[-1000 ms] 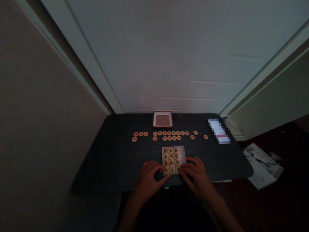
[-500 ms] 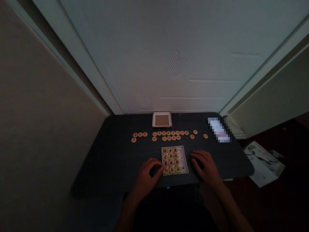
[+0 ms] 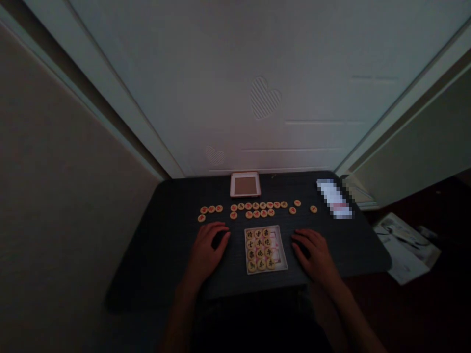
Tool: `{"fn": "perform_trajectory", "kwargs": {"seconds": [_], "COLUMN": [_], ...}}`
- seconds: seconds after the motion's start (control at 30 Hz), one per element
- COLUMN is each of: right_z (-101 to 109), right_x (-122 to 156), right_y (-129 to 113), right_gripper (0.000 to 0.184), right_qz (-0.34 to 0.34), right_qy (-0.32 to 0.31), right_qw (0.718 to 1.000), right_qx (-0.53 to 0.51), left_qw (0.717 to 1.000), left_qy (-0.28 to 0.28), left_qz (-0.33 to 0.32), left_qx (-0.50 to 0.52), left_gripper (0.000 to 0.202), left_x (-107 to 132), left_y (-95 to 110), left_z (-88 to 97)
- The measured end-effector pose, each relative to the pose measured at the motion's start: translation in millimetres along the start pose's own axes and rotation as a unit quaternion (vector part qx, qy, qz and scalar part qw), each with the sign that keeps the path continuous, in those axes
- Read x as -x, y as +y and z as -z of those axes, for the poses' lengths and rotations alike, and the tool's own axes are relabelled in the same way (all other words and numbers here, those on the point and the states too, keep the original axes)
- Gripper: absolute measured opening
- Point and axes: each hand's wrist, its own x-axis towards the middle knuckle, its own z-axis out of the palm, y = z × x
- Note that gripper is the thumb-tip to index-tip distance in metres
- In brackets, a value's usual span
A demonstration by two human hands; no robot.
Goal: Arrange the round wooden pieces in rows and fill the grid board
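Note:
A small white tray point(image 3: 282, 251) lies at the near middle of a dark table point(image 3: 165, 245), filled with several round wooden chess pieces point(image 3: 259, 247) marked in black. My left hand point(image 3: 207, 245) rests palm down on the table left of the tray, fingers slightly curled and holding nothing. My right hand point(image 3: 312, 250) rests palm down to the tray's right, also holding nothing. Neither hand touches the tray. Beyond it, a row of loose pieces with red marks point(image 3: 257, 209) runs across the table.
A square box lid point(image 3: 245, 185) lies at the table's far edge against a white door. A blurred-out flat object point(image 3: 334, 198) sits at the far right. Papers point(image 3: 406, 247) lie on the floor to the right. A wall stands close on the left.
Both hands have come off the tray. The right hand moved out to the right first, then the left hand moved left and forward onto the table.

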Motion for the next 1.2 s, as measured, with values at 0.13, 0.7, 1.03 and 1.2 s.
{"fn": "perform_trajectory", "kwargs": {"seconds": [0.13, 0.7, 1.03, 1.2], "right_z": [-0.5, -1.1, -1.6, -0.3], "right_x": [0.1, -0.3, -0.4, -0.9], "right_y": [0.6, 0.2, -0.2, -1.4], "right_gripper": [0.025, 0.024, 0.024, 0.024], "right_qz": [-0.003, -0.009, -0.008, -0.014], "right_qy": [0.001, -0.007, 0.005, 0.004], "right_qw": [1.0, 1.0, 1.0, 1.0], "right_qx": [0.001, 0.004, 0.001, -0.002], "left_qw": [0.999, 0.996, 0.996, 0.996], "left_qy": [-0.003, -0.021, -0.022, -0.017], "left_qz": [-0.013, -0.013, -0.013, -0.014], "left_qx": [-0.035, -0.086, -0.086, -0.081], "left_gripper": [0.016, 0.015, 0.014, 0.014], "left_x": [-2.6, -2.0, -1.1, -1.2], "left_y": [-4.3, 2.3, 2.5, 2.9], "left_z": [-2.6, -5.4, -5.6, -5.4]}}
